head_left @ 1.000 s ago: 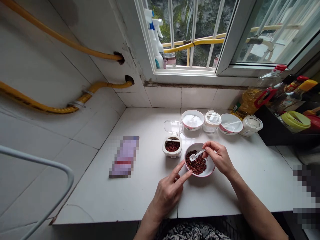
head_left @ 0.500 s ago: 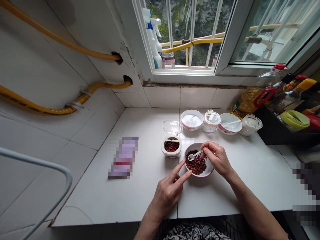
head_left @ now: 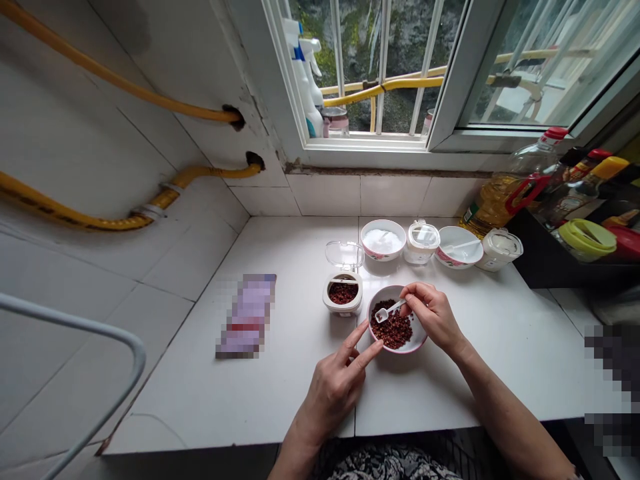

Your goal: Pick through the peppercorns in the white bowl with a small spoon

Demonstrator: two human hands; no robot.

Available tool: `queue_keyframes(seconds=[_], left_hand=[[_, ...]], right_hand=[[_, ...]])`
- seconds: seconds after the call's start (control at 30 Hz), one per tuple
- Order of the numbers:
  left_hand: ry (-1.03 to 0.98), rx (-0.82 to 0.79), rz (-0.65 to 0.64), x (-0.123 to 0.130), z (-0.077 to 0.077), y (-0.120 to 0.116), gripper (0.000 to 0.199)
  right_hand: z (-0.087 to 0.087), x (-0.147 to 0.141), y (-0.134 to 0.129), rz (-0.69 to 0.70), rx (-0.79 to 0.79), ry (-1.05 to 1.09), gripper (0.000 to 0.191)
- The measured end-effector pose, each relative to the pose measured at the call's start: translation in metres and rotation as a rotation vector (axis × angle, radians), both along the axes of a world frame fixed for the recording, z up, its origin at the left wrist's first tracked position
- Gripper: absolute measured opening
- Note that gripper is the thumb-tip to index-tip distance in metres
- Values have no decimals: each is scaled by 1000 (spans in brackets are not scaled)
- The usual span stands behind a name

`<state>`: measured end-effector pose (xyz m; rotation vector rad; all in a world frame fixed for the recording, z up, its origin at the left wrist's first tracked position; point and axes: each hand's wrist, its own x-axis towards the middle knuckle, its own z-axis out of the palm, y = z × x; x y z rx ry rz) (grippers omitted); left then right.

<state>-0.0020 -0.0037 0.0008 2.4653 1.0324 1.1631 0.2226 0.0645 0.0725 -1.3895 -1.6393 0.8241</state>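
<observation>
Reddish-brown dried peppercorns (head_left: 393,331) lie in a white bowl with a pink rim (head_left: 416,345). My right hand (head_left: 434,317) pinches the handle of a small white spoon (head_left: 390,311), whose scoop is just over the peppercorns with a bit of them in it. Two outstretched fingers of my left hand (head_left: 340,377) touch the bowl's near left rim; the other fingers are curled under and partly hidden. Left of the bowl stands a seasoning jar (head_left: 343,308) holding the same peppercorns, its clear lid (head_left: 345,254) flipped up.
Behind stand a bowl of white grains (head_left: 383,241), a lidded jar (head_left: 423,241), another bowl with a spoon (head_left: 459,248) and a second lidded jar (head_left: 500,250). An oil bottle (head_left: 500,193) and a dark rack (head_left: 555,257) are at right. A blurred purple packet (head_left: 247,317) lies left.
Both hands, the spoon and the bowl look unchanged; only the camera view has shifted very slightly.
</observation>
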Motion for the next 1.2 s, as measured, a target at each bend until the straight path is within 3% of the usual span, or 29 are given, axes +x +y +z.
queue_keyframes(seconds=[0.3,0.47,0.53,0.63,0.77,0.83,0.97,1.03,1.2], left_hand=[[-1,13,5,1,0,1,59],[-1,34,4,1,-1,1,59],[0,31,3,1,-2,1,60],[8,17,2,1,-2,1,61],[13,13,4,1,-2,1,62],[13,11,1,1,-2,1,62],[8,22,3,1,-1,1,60],[7,28,8,1,-1,1,59],[4,29,11,1,-1,1,58]], right_hand=[[1,2,4,4,-205,346,21],[10,-12,2,13,-136,413,26],[10,-22,0,25,-11,341,21],[7,-34,1,88,305,90,12],[3,-36,4,184,638,-199,20],[6,-29,2,149,641,-176,19],[11,-5,-2,-8,435,-22,9],[10,7,-2,-38,393,-87,7],[0,14,3,-26,476,-398,14]])
